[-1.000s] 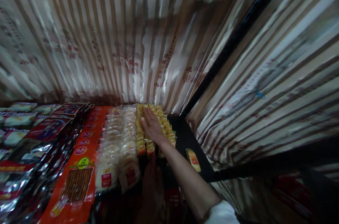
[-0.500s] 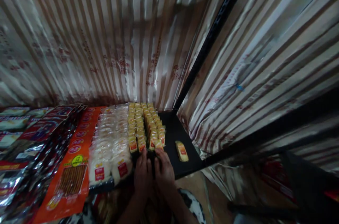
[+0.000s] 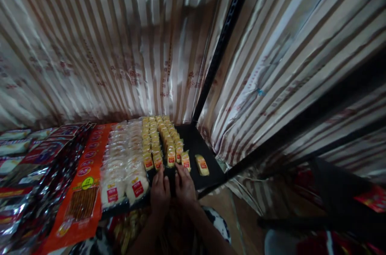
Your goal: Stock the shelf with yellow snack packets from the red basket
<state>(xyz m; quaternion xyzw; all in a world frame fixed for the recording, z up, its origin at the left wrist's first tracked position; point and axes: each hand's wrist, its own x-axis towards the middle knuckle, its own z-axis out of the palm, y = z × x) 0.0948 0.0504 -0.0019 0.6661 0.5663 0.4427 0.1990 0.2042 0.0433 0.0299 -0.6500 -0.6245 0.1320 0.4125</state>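
Observation:
Small yellow wrapped snack packets (image 3: 152,138) with red labels stand in tight rows on a black shelf (image 3: 189,138). My left hand (image 3: 160,190) points forward with fingers stretched, its fingertips at the front packet (image 3: 157,160) of the left pair of rows. Beside it, my right hand (image 3: 184,186) has its fingers extended just below the front packets of the right rows. One packet (image 3: 185,160) leans a little apart at the front right, near those fingertips. Another single packet (image 3: 202,165) lies alone farther right. Neither hand is wrapped round anything; whether the fingertips press the packets is hard to tell.
Left of the yellow rows are pale round wrapped packs (image 3: 137,186), then an orange strip pack (image 3: 86,182) and dark shiny bags (image 3: 39,166). A black metal post (image 3: 215,58) rises at the shelf's back corner. Striped sheeting (image 3: 120,46) hangs behind.
The view has shifted slightly. The front right packets have spread, and one now stands apart to the right. My hands remain low in front of the rows, fingers extended.

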